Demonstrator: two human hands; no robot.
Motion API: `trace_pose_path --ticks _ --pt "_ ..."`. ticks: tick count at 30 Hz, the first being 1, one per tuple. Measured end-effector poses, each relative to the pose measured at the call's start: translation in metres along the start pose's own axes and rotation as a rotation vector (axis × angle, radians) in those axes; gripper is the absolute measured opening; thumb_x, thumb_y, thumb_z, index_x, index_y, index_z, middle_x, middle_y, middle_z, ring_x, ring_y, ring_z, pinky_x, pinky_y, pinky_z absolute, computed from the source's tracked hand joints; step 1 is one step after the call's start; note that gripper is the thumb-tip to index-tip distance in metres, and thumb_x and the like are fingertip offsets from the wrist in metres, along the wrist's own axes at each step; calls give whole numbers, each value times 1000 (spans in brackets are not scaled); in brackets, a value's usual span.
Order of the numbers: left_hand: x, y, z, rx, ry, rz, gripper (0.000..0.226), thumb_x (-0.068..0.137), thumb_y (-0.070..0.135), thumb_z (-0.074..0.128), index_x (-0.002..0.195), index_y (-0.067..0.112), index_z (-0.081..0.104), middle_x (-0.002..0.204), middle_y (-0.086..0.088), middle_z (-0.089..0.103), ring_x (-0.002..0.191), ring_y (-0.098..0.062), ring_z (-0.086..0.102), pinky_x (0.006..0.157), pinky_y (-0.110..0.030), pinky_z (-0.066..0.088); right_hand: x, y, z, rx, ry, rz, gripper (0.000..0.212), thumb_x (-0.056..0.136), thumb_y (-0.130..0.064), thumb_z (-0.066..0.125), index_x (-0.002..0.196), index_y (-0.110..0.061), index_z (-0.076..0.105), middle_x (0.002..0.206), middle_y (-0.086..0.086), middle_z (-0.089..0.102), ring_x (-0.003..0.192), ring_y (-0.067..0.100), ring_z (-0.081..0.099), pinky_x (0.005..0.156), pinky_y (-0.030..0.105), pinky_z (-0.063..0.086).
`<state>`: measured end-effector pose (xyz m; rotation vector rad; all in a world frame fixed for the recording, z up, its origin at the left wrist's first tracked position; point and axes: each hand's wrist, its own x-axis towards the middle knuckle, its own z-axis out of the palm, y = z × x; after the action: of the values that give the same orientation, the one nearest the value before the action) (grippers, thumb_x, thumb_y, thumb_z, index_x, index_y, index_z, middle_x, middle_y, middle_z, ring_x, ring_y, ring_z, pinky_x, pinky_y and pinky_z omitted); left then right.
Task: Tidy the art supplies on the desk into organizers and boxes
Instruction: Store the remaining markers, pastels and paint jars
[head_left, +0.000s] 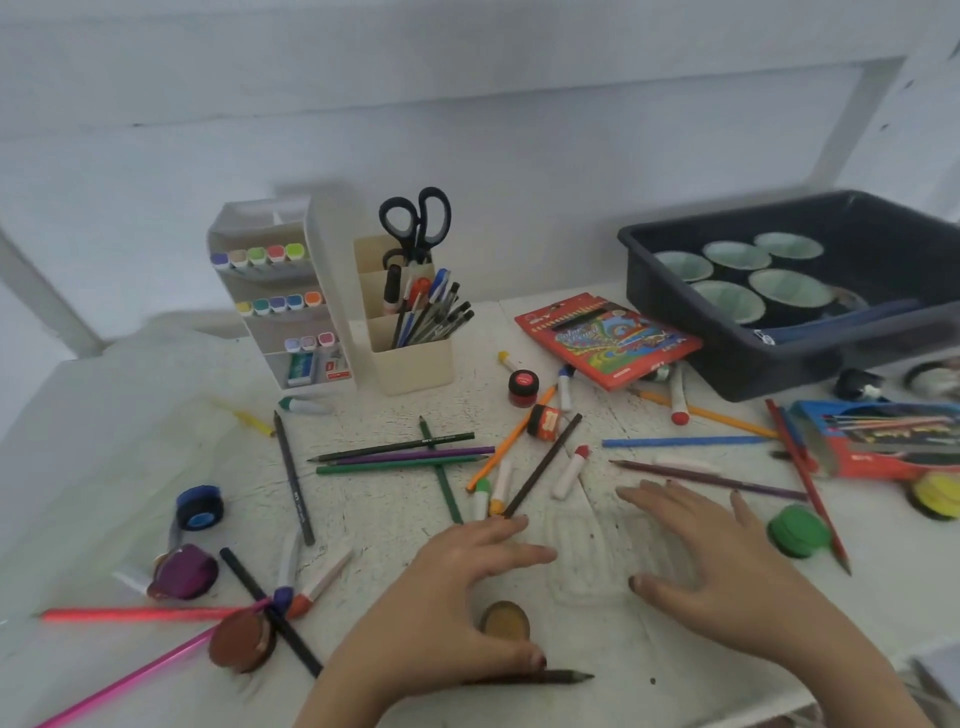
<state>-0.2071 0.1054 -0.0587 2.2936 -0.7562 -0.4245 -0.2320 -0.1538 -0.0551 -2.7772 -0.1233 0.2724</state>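
Coloured pencils (400, 452), white markers (570, 473) and small paint pots (523, 387) lie scattered over the white desk (104, 441). My left hand (447, 603) hovers open at the near middle, arched over a yellow paint pot (505, 621), with a dark pencil (545, 677) under the thumb. My right hand (727, 566) is spread open, flat above a clear plastic tray (592, 556). A white marker organizer (283, 296) and a cream pen holder (410, 332) with scissors (415, 223) stand at the back.
A dark bin (769, 358) with green-white cups sits at back right, a red pencil box (608, 338) beside it. An open pencil box (883, 441) lies at far right. Green (797, 530), yellow (937, 496), blue (200, 509), purple (184, 571) and brown (241, 642) pots dot the desk.
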Motion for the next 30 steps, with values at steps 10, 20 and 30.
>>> trace_pose_path --ticks 10,20,30 --pt "0 -6 4 22 267 -4 34 78 25 68 106 45 64 110 38 52 112 18 44 97 -5 30 3 -5 4 156 -24 -85 68 55 -74 57 115 -64 27 137 -35 15 131 -15 5 110 24 -15" --pt "6 2 0 60 311 -6 42 83 36 67 122 41 54 111 40 45 112 21 36 90 5 21 9 -19 4 246 187 -78 53 65 -51 76 107 -49 43 95 -25 50 96 -4 44 92 26 35" --pt "27 27 -4 -96 390 133 21 80 16 65 92 33 66 88 18 66 88 0 60 77 -12 44 -5 -34 -22 177 429 -223 20 74 -20 72 85 -34 62 83 -24 55 88 -2 51 75 14 35"
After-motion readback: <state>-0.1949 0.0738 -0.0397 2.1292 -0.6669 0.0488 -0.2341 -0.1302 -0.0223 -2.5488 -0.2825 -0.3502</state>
